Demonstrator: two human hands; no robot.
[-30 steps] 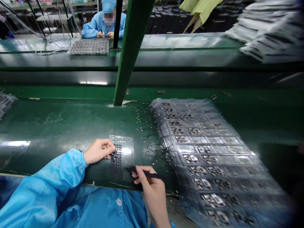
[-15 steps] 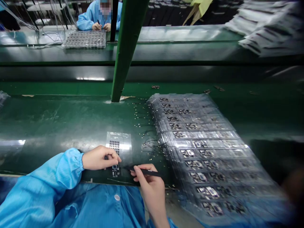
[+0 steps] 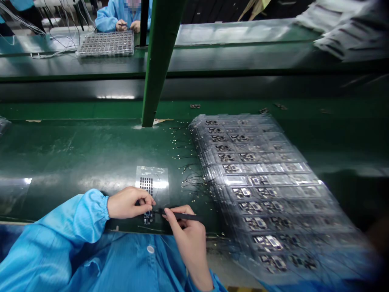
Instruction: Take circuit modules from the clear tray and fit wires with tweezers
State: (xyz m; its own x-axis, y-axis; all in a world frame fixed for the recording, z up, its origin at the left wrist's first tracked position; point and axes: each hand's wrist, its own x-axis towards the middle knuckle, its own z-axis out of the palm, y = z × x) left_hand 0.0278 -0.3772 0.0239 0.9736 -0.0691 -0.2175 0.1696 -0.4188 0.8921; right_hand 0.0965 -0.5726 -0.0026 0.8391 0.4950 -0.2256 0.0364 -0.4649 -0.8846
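Note:
My left hand (image 3: 129, 202) is closed, its fingertips pinching a small dark circuit part (image 3: 148, 216) against the green bench near the front edge. My right hand (image 3: 184, 231) grips black tweezers (image 3: 179, 215) whose tip points left at that part. Just beyond lies a clear film sheet (image 3: 152, 182) carrying a grid of tiny black squares. To the right, a clear plastic tray (image 3: 261, 190) holds rows of small circuit parts.
A green post (image 3: 158, 65) rises from the bench behind the film sheet. Loose thin black wires (image 3: 190, 178) lie beside the tray. Across the far bench a person in a blue coat (image 3: 117, 18) works behind another tray (image 3: 106, 43). Stacked trays (image 3: 349, 28) sit at the top right.
My left hand drew the small part from the film sheet toward the front edge. My right hand brought the tweezers' tip left up to it.

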